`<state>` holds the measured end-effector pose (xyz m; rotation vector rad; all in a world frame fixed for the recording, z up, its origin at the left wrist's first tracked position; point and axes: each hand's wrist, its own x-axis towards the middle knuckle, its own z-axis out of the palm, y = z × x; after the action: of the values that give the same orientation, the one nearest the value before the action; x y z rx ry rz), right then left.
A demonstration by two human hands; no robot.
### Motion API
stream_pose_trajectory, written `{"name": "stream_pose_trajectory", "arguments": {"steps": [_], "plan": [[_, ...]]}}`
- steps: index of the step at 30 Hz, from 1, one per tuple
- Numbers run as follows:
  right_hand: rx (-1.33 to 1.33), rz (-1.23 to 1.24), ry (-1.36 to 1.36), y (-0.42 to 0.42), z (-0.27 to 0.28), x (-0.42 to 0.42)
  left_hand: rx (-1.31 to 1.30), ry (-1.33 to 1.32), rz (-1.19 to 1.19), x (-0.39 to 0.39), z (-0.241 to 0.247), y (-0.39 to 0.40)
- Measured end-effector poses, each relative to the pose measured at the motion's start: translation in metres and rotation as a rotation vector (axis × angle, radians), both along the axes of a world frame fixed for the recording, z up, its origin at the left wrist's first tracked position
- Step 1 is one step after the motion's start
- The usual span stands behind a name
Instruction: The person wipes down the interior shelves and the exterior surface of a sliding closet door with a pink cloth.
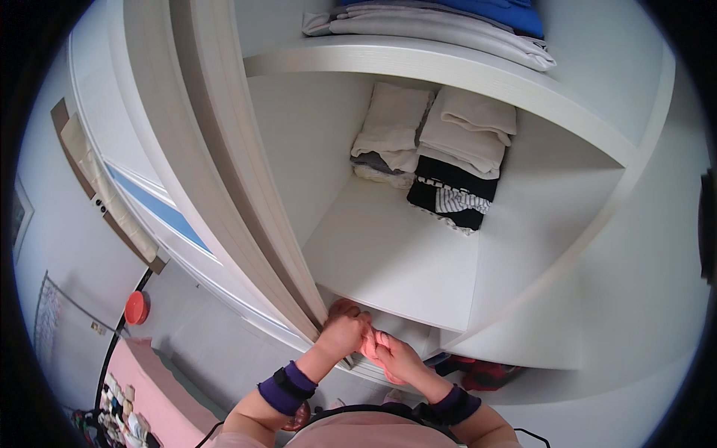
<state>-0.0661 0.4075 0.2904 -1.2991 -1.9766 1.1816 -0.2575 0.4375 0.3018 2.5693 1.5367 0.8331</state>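
My left hand [346,331] and my right hand [399,358] are close together at the bottom middle, below the front edge of a white wardrobe shelf [403,280]. Both grip a bunched coral-pink cloth [369,343], which hangs a little below my right hand; its full shape is hidden by my fingers. Further back on that shelf lie two stacks of folded clothes: a cream stack [395,120] on the left and, touching or close beside it, a stack [470,129] of cream, black and striped pieces.
The upper shelf [448,53] holds folded white and blue cloth [504,17]. Sliding door edges [224,140] stand close on my left. Dark and red fabric [487,374] lies low at the right. Leftward are a red basin [136,308] and a pink-covered bed [151,386] with small clothing items.
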Motion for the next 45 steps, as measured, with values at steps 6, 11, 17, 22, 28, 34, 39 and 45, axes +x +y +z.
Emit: {"name": "stream_pose_trajectory", "arguments": {"steps": [6, 11, 17, 22, 28, 34, 39, 45], "plan": [[0.0, -0.076, -0.011, -0.011, -0.013, -0.024, 0.074, 0.15, -0.026, -0.01, 0.009, -0.001], [-0.014, -0.154, -0.056, -0.029, 0.002, -0.035, 0.148, 0.178, -0.132, -0.015, 0.01, -0.005], [0.091, -0.247, 0.032, -0.053, 0.029, -0.021, 0.147, -0.233, -0.353, -0.019, 0.032, -0.016], [0.233, -0.296, 0.08, -0.067, 0.13, -0.014, 0.285, -0.484, -0.293, -0.012, 0.105, -0.043], [0.954, -0.503, -0.353, -0.021, 0.188, -0.007, 0.403, -0.54, -0.12, 0.007, 0.131, -0.022], [0.915, -0.484, -0.684, 0.004, 0.127, -0.004, 0.333, -0.091, -0.009, 0.021, 0.084, -0.01], [0.92, -0.452, -0.697, 0.022, 0.117, -0.004, 0.318, -0.12, 0.008, 0.022, 0.088, -0.013], [0.407, -0.261, -0.806, 0.071, 0.141, -0.019, 0.259, -0.18, 0.114, 0.03, 0.086, -0.002]]}}
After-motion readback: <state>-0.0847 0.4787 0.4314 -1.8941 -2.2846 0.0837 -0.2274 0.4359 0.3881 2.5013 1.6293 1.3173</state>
